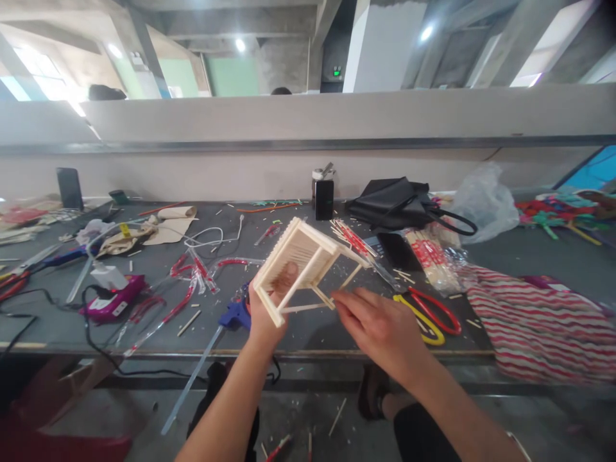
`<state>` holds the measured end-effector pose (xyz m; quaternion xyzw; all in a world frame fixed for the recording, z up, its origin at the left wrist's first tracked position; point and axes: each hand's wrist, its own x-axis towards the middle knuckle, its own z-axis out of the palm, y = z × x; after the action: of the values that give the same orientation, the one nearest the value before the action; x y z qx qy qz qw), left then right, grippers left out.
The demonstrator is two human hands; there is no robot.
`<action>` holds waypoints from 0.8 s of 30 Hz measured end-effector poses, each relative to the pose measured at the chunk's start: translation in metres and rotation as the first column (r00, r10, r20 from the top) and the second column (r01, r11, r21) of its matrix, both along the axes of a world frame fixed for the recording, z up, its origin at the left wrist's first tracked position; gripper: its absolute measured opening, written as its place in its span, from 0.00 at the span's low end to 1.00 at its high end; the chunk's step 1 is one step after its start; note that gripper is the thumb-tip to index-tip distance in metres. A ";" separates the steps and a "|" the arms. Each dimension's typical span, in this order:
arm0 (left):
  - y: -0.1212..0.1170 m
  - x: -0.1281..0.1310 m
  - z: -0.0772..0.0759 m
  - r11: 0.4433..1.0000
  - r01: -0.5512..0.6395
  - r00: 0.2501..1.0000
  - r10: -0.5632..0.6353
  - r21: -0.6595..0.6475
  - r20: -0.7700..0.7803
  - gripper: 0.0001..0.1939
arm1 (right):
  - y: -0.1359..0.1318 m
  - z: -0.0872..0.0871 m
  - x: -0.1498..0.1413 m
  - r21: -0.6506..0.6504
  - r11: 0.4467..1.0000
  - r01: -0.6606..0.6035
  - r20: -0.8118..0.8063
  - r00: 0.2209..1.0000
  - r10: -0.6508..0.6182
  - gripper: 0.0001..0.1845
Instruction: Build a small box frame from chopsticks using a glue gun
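Observation:
A small house-like model of pale wooden sticks (pixel 308 276) is held tilted above the front part of the table. My left hand (pixel 264 321) grips it from below and behind, the fingers partly showing through its stick wall. With fingers pinched together, my right hand (pixel 380 324) is at the end of a thin stick on the model's open frame side. The exact fingertip contact is too small to make out. Just left of the model lies a blue glue gun (pixel 235 314), a long clear glue stick (pixel 197 378) jutting from it past the table edge.
Red-and-yellow-handled pliers or scissors (pixel 428 314) lie beside my right hand. Further around are bundled sticks (pixel 433 263), a black bag (pixel 394 202), a phone (pixel 324 200), a striped cloth (pixel 534 327) and a purple power strip (pixel 113 300) with cables. Stick scraps litter the dark table (pixel 163 340).

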<state>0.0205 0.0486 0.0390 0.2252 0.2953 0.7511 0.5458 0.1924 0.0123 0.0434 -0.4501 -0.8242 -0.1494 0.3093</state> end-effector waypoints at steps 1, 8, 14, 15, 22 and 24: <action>0.000 0.000 -0.002 0.999 -0.001 0.999 0.002 0.039 -0.039 0.18 | 0.001 -0.001 0.000 -0.002 1.000 0.001 0.015 1.000 -0.001 0.09; -0.003 0.006 -0.005 0.996 0.043 0.983 -0.027 0.080 -0.183 0.14 | 0.002 0.001 -0.006 -0.006 1.000 -0.010 0.115 0.993 0.011 0.08; 0.004 0.007 0.009 0.994 -0.100 0.987 0.106 0.050 -0.121 0.16 | -0.003 0.010 -0.005 0.011 0.999 -0.044 -0.165 0.985 0.045 0.06; 0.006 0.006 0.010 0.995 -0.098 0.990 0.101 0.035 -0.100 0.15 | -0.003 0.010 -0.005 -0.015 0.998 -0.061 -0.177 0.983 0.057 0.05; 0.012 0.003 0.007 0.997 -0.054 0.998 0.056 -0.059 0.027 0.15 | 0.007 -0.008 -0.009 -0.096 0.994 -0.042 -0.095 0.995 0.033 0.10; 0.013 0.004 0.006 0.997 -0.031 0.999 0.034 -0.064 0.043 0.16 | 0.009 -0.011 -0.010 -0.102 0.994 -0.036 -0.085 0.996 0.027 0.08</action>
<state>0.0242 0.0612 0.0447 0.1863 0.3104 0.7549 0.5469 0.1824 0.0210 0.0320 -0.4582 -0.8242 -0.0829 0.3221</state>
